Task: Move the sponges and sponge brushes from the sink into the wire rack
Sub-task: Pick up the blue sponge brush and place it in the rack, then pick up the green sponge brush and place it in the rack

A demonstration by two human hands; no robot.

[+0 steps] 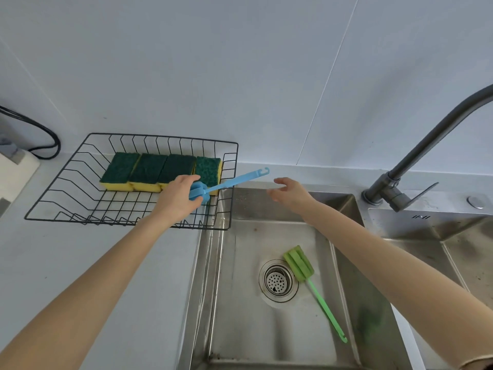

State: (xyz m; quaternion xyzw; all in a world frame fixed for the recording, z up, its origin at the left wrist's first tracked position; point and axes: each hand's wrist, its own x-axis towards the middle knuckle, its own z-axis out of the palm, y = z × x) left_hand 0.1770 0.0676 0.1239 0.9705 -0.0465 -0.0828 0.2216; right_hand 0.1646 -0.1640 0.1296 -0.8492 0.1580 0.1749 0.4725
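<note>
A black wire rack [66, 180] stands on the counter left of the steel sink [240, 329]. Several green-and-yellow sponges [160, 170] lie in a row along its back. My left hand [177, 197] is over the rack's right part, shut on the foam head of a blue sponge brush [234, 181]; its handle points right, past the rack's rim. My right hand [289, 192] hovers open above the sink's back edge, holding nothing. A green sponge brush [300, 264] lies on the sink floor beside the drain [277, 281], handle toward the front right.
A dark grey faucet [416, 161] arches up from the sink's right rear. A second basin [466, 257] lies to the right. A black cable [45, 140] and a white device [16, 166] sit at the far left against the wall.
</note>
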